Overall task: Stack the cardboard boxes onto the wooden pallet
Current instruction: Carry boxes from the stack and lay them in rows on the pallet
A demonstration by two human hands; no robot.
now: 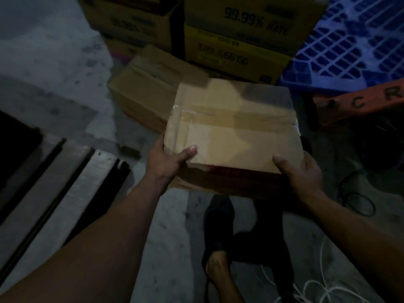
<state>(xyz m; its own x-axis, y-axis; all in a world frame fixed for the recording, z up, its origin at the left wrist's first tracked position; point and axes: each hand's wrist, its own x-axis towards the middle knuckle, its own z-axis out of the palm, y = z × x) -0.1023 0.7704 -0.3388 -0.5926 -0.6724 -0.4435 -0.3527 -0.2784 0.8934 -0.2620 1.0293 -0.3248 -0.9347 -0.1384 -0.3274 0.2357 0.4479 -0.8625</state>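
Observation:
A taped brown cardboard box (234,130) is held up in front of me above the floor. My left hand (168,160) grips its near left corner, thumb on top. At the near right corner, my right hand (301,171) clamps the box the same way. A second brown box (146,88) lies on the floor just behind and to the left. The wooden pallet (72,182), pale slats with dark gaps, lies at the lower left on the floor. The scene is dim and blurred.
Yellow printed cartons (236,40) are stacked at the back. A blue plastic pallet (349,44) leans at the right, above an orange beam (360,101). Black cable (358,202) and white cord (323,287) lie on the concrete at the right. My foot (218,243) stands below the box.

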